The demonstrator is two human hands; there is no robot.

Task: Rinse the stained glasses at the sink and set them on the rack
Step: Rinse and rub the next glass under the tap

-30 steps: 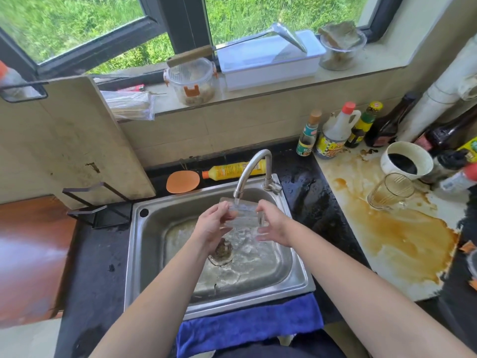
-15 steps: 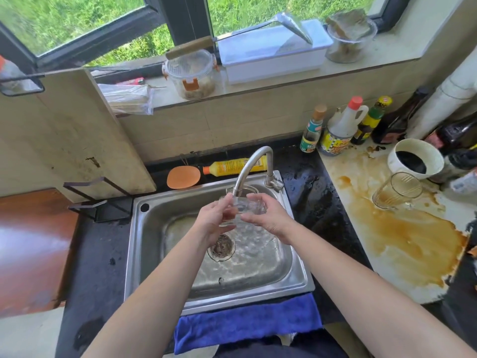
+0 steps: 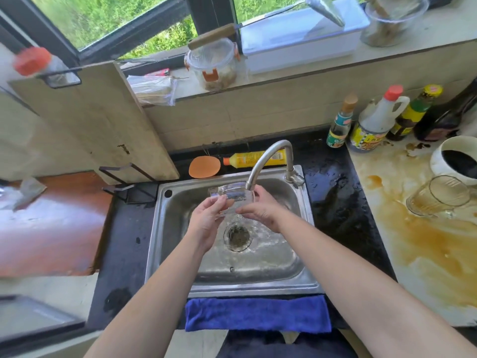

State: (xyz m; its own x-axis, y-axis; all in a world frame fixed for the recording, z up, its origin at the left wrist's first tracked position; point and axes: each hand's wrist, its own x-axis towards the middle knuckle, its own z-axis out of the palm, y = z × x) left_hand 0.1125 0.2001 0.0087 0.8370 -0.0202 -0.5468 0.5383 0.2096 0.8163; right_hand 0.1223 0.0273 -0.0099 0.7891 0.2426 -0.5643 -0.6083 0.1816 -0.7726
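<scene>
The clear, colourless drinking glass (image 3: pixel 232 196) is held on its side above the stainless-steel sink basin (image 3: pixel 291 264), directly under the spout of the curved metal tap (image 3: pixel 268 156). This orientation most likely lets running water sweep the inner wall and drain straight out instead of pooling. Water falls from the glass onto the round drain strainer (image 3: pixel 237 236), so runoff stays inside the basin.

Hand state:
- The left hand (image 3: pixel 206 223) supports the glass from below and from the left; its fingertips (image 3: pixel 223 201) press against the wall of the glass.
- The right hand (image 3: pixel 260 210) closes around the right end of the glass, with fingers wrapped over it. A grip at both ends probably serves to steady and rotate a wet, slippery object.

A second ribbed clear glass with brown residue (image 3: pixel 438 196) lies tilted on the pale, brown-stained bench surface (image 3: pixel 426 254) to the right, near a white bowl of dark liquid (image 3: pixel 456 157). It appears not yet rinsed.

The black wire rack (image 3: pixel 129 184) stands on the dark bench just beside the left rim of the sink. It carries a pale wooden cutting board (image 3: pixel 90 120) leaning upright. No glass is visible on the rack.

A blue folded cloth (image 3: pixel 258 313) hangs over the front edge of the sink, presumably to catch drips.

Judged progress: the rinsing of one glass is in hand; its transfer to the rack is outstanding.
</scene>
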